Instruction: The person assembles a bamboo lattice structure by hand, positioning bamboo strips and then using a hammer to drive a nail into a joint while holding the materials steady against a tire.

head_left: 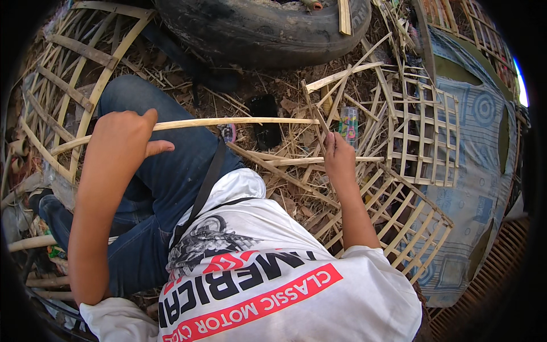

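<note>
My left hand (126, 135) is wrapped over a long pale bamboo strip (228, 121), its thumb sticking out to the right. The strip lies crosswise above my bent left knee in blue jeans, and its left end reaches past the hand. My right hand (340, 153) grips a narrow brownish knife (321, 117), whose thin blade slants up and to the left. The strip's right end meets the blade just above my right fingers. Below it, another bamboo strip (296, 161) passes by my right hand, among loose offcuts.
An old black tyre (268, 34) lies at the far side. Woven bamboo lattices (424, 137) sit to the right, beside a patterned blue-grey cloth (476, 165). A bent bamboo frame (85, 51) stands at the upper left. A colourful clear cylinder (348, 124) lies among dry scraps.
</note>
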